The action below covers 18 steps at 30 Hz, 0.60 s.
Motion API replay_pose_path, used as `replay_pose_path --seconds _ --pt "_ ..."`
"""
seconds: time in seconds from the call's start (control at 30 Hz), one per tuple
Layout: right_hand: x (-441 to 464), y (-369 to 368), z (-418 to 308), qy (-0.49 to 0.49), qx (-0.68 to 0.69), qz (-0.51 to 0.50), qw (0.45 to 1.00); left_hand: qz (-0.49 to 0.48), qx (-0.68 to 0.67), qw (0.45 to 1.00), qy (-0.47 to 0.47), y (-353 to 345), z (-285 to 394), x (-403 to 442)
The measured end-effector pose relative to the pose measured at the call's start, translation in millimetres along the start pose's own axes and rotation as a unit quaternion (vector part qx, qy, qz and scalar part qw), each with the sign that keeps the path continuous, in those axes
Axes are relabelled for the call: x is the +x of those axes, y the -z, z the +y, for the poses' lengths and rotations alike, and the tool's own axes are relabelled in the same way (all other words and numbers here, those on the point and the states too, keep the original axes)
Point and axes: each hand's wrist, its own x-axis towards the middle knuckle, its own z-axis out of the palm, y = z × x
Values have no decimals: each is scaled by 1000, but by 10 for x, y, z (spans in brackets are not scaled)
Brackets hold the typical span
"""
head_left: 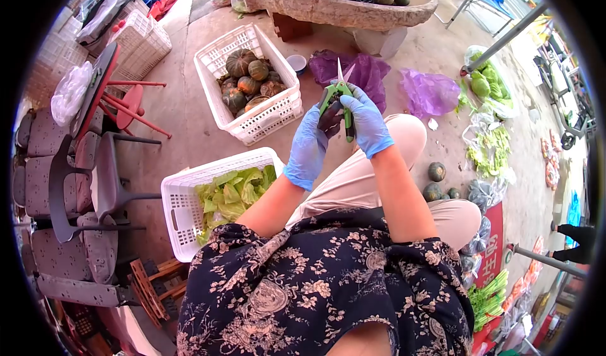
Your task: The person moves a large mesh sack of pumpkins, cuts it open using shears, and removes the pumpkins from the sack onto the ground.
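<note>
Garden snips (pixel 341 84) with green-and-black handles point away from me, their two silver blades slightly parted. My left hand (pixel 308 146), in a blue glove, is closed around the left side of the handles. Closed on the right side, my right hand (pixel 368 124) wears a matching glove, and one green handle hangs down beside its palm. A dark patch between the hands is partly covered by fingers; I cannot tell whether it belongs to the handles. Both hands are above my lap, near a purple mesh bag (pixel 372 72) on the ground.
Ahead to the left is a white crate (pixel 268 113) of squashes. A second white crate (pixel 183 230) of leafy greens stands beside my left leg. Loose dark squashes (pixel 435 172) lie right of my knees. Chairs (pixel 113 173) line the left; a stone slab (pixel 341 9) stands ahead.
</note>
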Motion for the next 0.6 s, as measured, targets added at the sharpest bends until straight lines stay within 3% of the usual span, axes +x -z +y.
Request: replay_pose_path --seconds 0.17,0.23,0.33,0.4,0.53,0.6 --pt "-230 118 -120 -53 121 -82 988 9 -94 995 33 -227 7 -92" --pt "-417 113 -202 -79 132 -76 985 -35 -135 989 53 -352 0 -124" --pt "-544 251 -249 -101 185 -143 967 -75 -172 977 100 -471 -108 -138" --pt "-628 315 -304 -65 182 -137 972 -77 -125 981 129 -600 -177 -155" --pt "-772 469 -492 23 133 -107 985 -149 -188 948 206 -672 -383 9" --pt "-810 658 -519 70 152 -72 983 -92 -114 960 239 -750 -476 47"
